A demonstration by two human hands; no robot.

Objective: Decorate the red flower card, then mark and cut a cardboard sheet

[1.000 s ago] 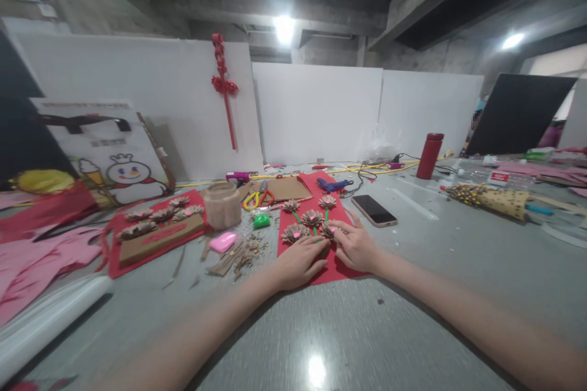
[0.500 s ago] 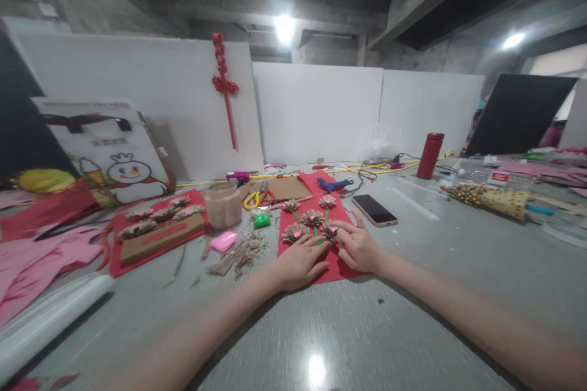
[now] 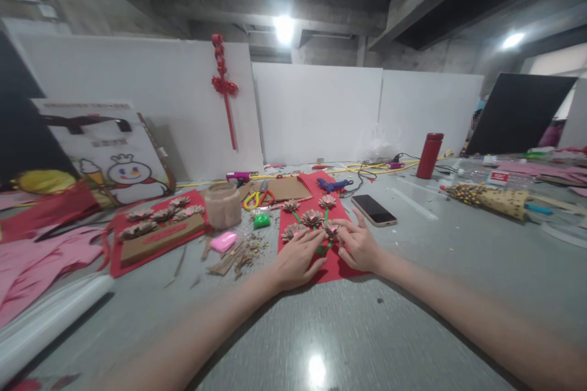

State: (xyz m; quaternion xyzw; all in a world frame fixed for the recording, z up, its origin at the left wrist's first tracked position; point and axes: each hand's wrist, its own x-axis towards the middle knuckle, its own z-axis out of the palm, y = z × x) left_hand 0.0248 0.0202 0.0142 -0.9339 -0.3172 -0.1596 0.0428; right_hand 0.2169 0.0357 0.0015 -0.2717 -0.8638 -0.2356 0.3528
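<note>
A red paper sheet (image 3: 348, 266) lies in front of me with several brown cardboard flowers on it, each with a pink centre and green stems. My left hand (image 3: 300, 256) rests flat on the sheet, fingers stretched towards the lower right flower (image 3: 331, 229) and partly covering the green strip (image 3: 324, 249) below it. From the other side, my right hand (image 3: 360, 244) touches that same flower with an outstretched index finger near its pink centre; the other fingers are bent and apart. A middle flower (image 3: 312, 218) sits just beyond both hands.
Left of the sheet are cardboard scraps (image 3: 236, 256), a pink clay packet (image 3: 224, 241), a green packet (image 3: 261, 220), yellow-and-red-handled pliers (image 3: 259, 197) and a brown jar (image 3: 223, 206). A blue glue gun (image 3: 334, 185) lies behind, a phone (image 3: 373, 209) at right, a red bottle (image 3: 430, 156) farther back.
My left fingers have shifted slightly up towards the lower right flower, and more of the green strip below it shows. My right hand has barely moved.
</note>
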